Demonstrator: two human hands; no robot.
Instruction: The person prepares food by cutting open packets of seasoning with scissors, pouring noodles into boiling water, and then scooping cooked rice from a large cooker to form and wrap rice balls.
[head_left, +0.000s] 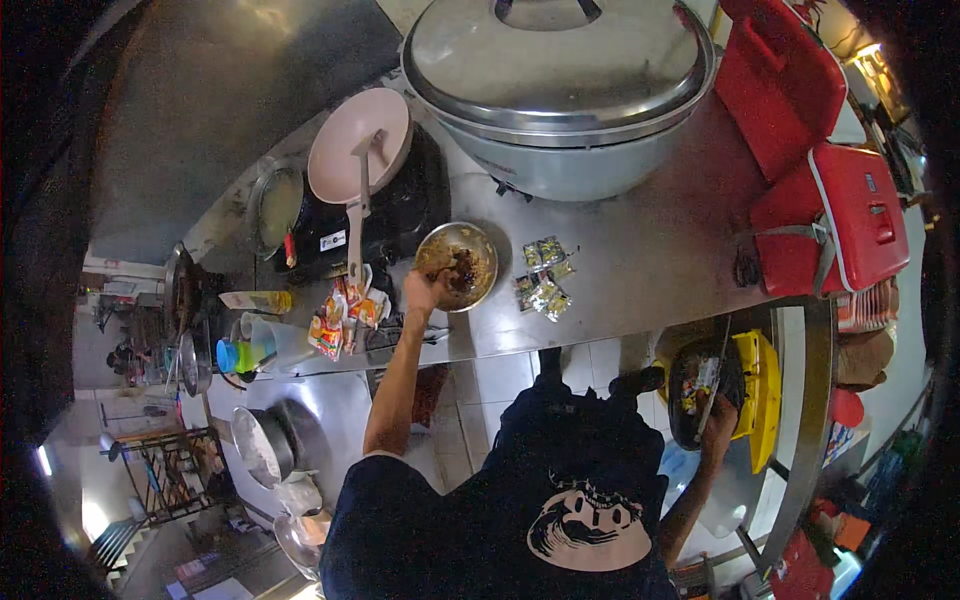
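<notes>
Our left hand [426, 292] is at the left rim of a round metal bowl [487, 252], just left of the frame's middle, its fingers bent over the edge; we cannot tell whether they grip the rim or the brown food [464, 272] inside. Our right hand [718, 428], lower right, is curled at a black bin [677, 430] with wrappers in it; we cannot tell what it grips.

The bowl lies up and to the right of our left hand, touching it, and well apart from our right, toward the upper left. Being round, it shows no long axis.

Silvery packets [547, 299] lie just right of the bowl, on the steel counter [640, 250]. Beyond, a pink pan [335, 150] sits upper left, its handle pointing down the frame; a big lidded cooker [570, 165] fills the top, and a red cooler box [790, 220] stands upper right.
</notes>
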